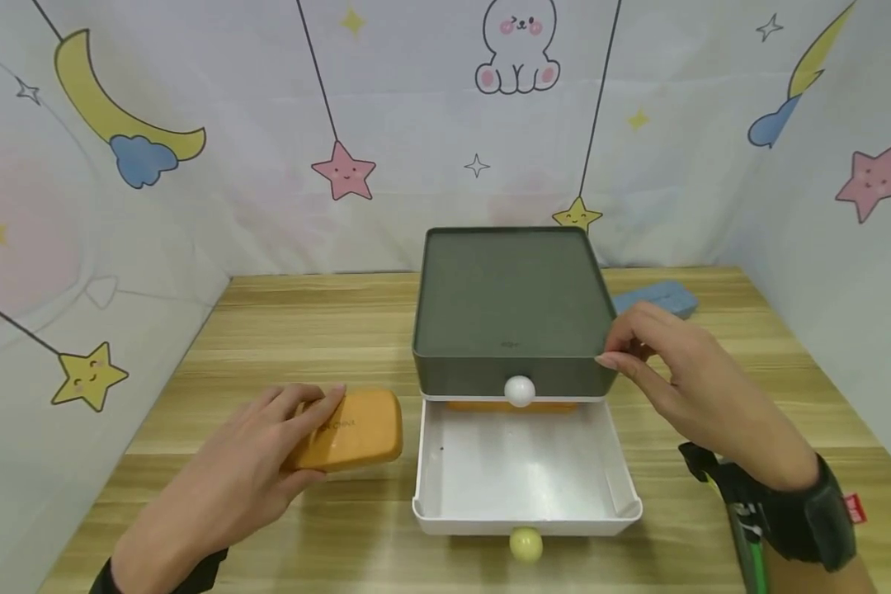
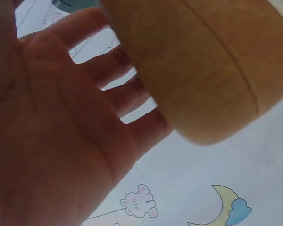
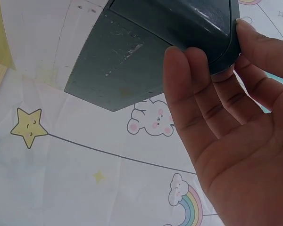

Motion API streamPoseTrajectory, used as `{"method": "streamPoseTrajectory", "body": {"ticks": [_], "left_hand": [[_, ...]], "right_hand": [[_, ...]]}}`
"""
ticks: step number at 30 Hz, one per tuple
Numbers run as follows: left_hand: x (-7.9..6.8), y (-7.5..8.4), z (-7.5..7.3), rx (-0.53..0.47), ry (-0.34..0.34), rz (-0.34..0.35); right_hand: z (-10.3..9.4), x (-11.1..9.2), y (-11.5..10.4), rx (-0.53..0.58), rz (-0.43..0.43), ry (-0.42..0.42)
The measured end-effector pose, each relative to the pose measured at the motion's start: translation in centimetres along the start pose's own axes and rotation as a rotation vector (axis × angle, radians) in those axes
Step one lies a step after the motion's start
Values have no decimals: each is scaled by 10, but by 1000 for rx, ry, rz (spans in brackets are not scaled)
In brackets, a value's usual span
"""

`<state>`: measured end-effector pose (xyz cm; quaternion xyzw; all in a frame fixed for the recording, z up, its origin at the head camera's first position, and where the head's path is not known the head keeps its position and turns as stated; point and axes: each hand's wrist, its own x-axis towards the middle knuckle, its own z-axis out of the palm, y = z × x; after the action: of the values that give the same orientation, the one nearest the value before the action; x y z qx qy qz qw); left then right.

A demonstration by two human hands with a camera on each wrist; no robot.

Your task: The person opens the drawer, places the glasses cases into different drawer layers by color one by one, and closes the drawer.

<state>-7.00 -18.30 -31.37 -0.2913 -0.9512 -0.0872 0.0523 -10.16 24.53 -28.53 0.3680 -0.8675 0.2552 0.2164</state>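
Observation:
My left hand (image 1: 267, 454) grips an orange, rounded case (image 1: 360, 429) above the table, left of a small drawer box. Faint lettering shows on the case, and a seam runs along its underside (image 2: 188, 70) in the left wrist view. The drawer box (image 1: 516, 297) has a dark green top section with a white knob (image 1: 520, 391). Below it, a white drawer (image 1: 520, 478) with a yellow-green knob (image 1: 526, 544) is pulled out. At the box's front right corner, my right hand (image 1: 668, 363) pinches the edge between thumb and fingers, seen also in the right wrist view (image 3: 226, 103).
Something orange (image 1: 512, 407) shows at the back of the drawer. Behind the box to the right lies a blue object (image 1: 661, 297). A dark item with a green part (image 1: 753, 544) lies by my right wrist, partly hidden. Patterned cloth walls (image 1: 416, 99) enclose the wooden table (image 1: 319, 330).

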Motion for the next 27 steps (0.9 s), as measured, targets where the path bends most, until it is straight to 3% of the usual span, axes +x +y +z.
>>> {"method": "streamPoseTrajectory", "body": {"ticks": [11,17,27], "left_hand": [[-1,15,-19,-3,15,47],[3,31,-27,-8,-14,72],[17,53,-34,15,-3,227]], "right_hand": [[-1,3,-1,2,-2,1],[-1,2,-1,3,-2,-1],[-1,1,-2,2,5,-1]]}}
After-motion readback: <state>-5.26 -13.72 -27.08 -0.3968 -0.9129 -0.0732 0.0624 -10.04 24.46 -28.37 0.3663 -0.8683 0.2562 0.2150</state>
